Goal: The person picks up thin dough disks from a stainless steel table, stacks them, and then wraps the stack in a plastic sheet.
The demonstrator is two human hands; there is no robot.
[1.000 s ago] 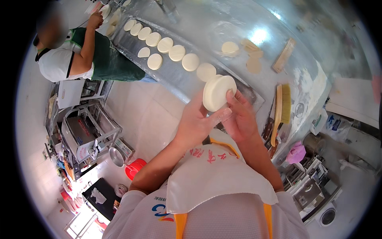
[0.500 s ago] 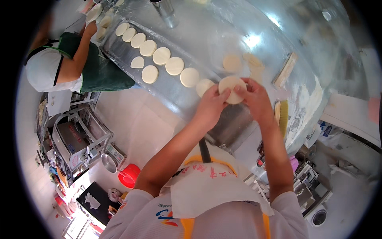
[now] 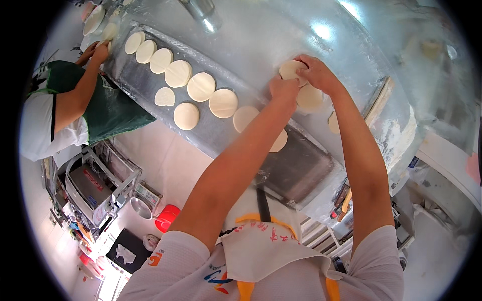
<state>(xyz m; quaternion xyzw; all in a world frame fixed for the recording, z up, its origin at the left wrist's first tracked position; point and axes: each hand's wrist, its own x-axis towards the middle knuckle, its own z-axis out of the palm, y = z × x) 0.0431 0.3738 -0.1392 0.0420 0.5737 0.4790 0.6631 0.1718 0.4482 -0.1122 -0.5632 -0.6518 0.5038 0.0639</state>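
Note:
My left hand [image 3: 284,88] and my right hand [image 3: 315,73] both grip a flat round dough disc [image 3: 289,68] over the steel table [image 3: 261,35]. A second pale disc [image 3: 310,98] lies just below my right hand. A long metal tray [image 3: 301,168] runs diagonally under my arms and carries a row of several round dough discs [image 3: 223,103]. One disc [image 3: 279,141] on the tray is partly hidden by my left forearm.
Another person in a white shirt and green apron [image 3: 103,110] works at the tray's far left end, hand [image 3: 100,51] at a dough piece. A wooden stick [image 3: 377,103] lies at the right. A machine [image 3: 90,188] and a red bucket [image 3: 167,217] stand on the floor.
My hands have moved forward and away from my body, carrying the dough disc from above the tray out over the steel table. The view has tilted further over the table.

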